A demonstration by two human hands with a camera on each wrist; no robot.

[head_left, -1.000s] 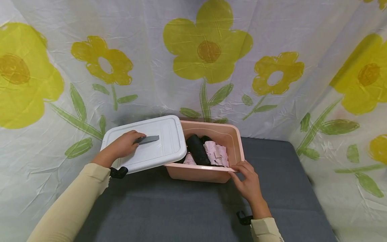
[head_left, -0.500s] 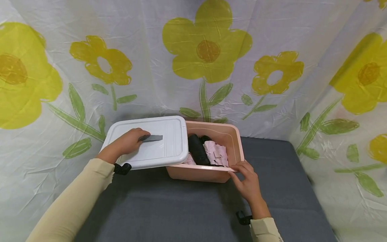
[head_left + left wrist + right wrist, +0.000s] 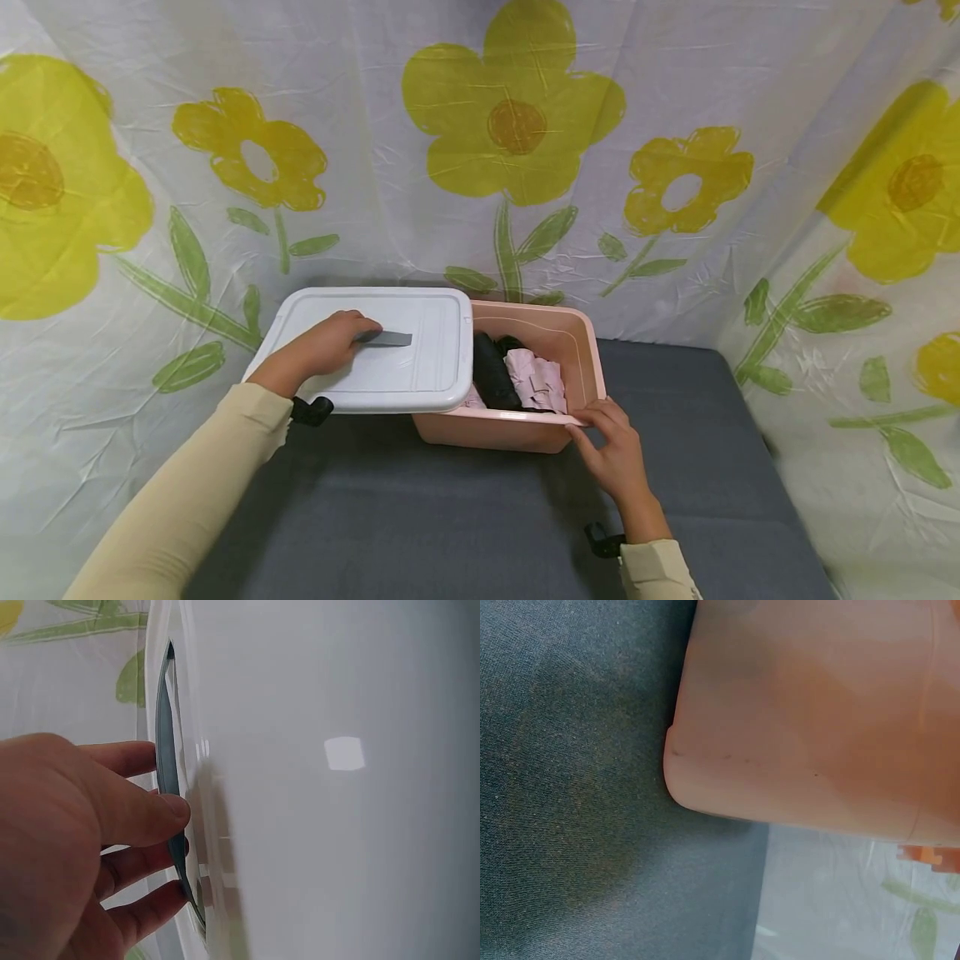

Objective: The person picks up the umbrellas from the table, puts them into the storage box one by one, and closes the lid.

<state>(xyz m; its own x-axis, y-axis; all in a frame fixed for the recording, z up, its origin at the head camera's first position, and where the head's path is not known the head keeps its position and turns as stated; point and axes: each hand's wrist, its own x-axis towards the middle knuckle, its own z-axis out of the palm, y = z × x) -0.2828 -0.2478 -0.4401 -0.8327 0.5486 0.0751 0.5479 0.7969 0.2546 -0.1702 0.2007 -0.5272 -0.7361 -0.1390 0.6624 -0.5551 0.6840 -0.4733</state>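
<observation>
A white lid [image 3: 427, 375] covers the left part of a pink storage box [image 3: 487, 435] and juts out past its left side. My left hand [image 3: 330, 343] grips the grey strap handle [image 3: 392, 339] on top of the lid; in the left wrist view the thumb presses one side of the handle [image 3: 166, 735] with fingers behind it. At the box's front right corner, my right hand [image 3: 611, 450] pinches the rim. Inside the uncovered half lie a black roll [image 3: 495, 379] and a folded pink cloth bundle [image 3: 536, 379]. Whatever lies under the lid is hidden.
The box stands on a dark grey cloth-covered surface [image 3: 450, 525], near its back edge. Behind it and along the right side hangs a white curtain [image 3: 375, 225] printed with yellow flowers.
My left hand has moved the lid rightward and levelled it, so it covers more of the box and the black roll. The right hand and the box have stayed in place.
</observation>
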